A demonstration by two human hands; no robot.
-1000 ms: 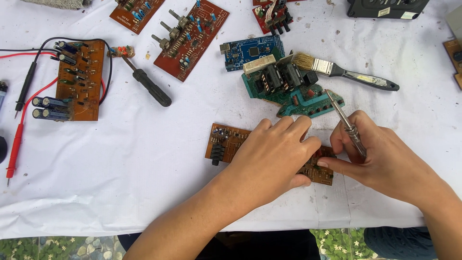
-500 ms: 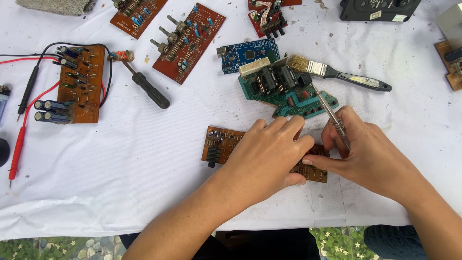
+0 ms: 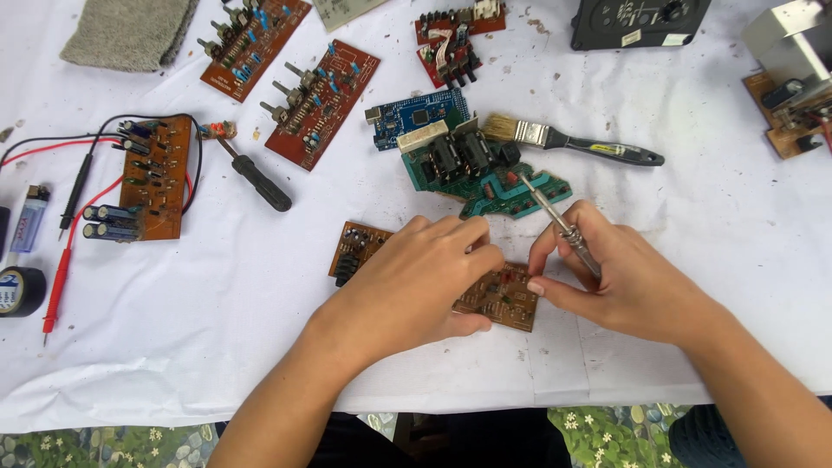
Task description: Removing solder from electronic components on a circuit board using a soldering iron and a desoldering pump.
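White cloth covers the desk (image 3: 676,260), scattered with circuit boards and tools.

Left hand (image 3: 416,282) lies flat on a brown circuit board (image 3: 503,296) near the front edge, its fingers spread loosely and pressing it down. Right hand (image 3: 624,277) has its fingers closed around a thin metal tool (image 3: 555,217), whose tip points toward the green boards (image 3: 494,178). A paintbrush (image 3: 572,143) lies just beyond; a black-handled screwdriver (image 3: 256,178) lies well to the left.

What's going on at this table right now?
A person works on a brown circuit board lying on a white cloth. The left hand presses down on the board, and the right hand grips a slim metal tool. More circuit boards, a paintbrush and a screwdriver lie around.
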